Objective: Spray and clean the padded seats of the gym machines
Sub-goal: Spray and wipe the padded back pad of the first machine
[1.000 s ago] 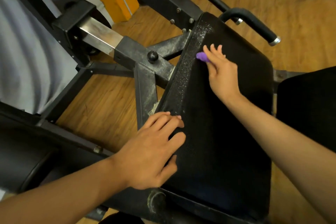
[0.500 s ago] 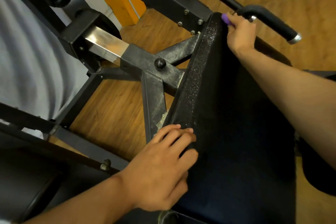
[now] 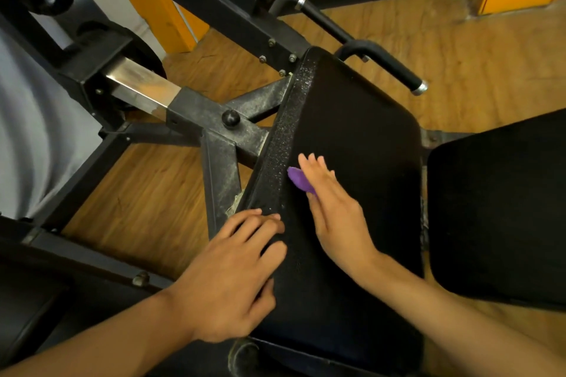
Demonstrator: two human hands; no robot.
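"Beyond the left edge of the padded seat [image 3: 352,138]: steel frame [image 3: 232,128], black paint scuffed and dusty. Left hand?"

"Left hand [image 3: 232,278] lies on the near-left corner, fingers nearly straight over the edge, thumb on top. It braces and grips nothing."

"Side band?"

"Pebbled vinyl, speckled with droplets or grit, cannot tell which. Top face is smooth matte black with rounded corners."

"Right hand?"

"Right hand [image 3: 333,217] is flat, fingers straight, pressing a purple cloth [image 3: 298,179] to the top just inside the left edge. Only a fold shows. Judgement: wipe in long overlapping strokes and roll the cloth over the seam, where the grain likely traps residue."

"Right of it?"

"Second black pad [image 3: 496,208], just beside the right edge, narrow gap between."
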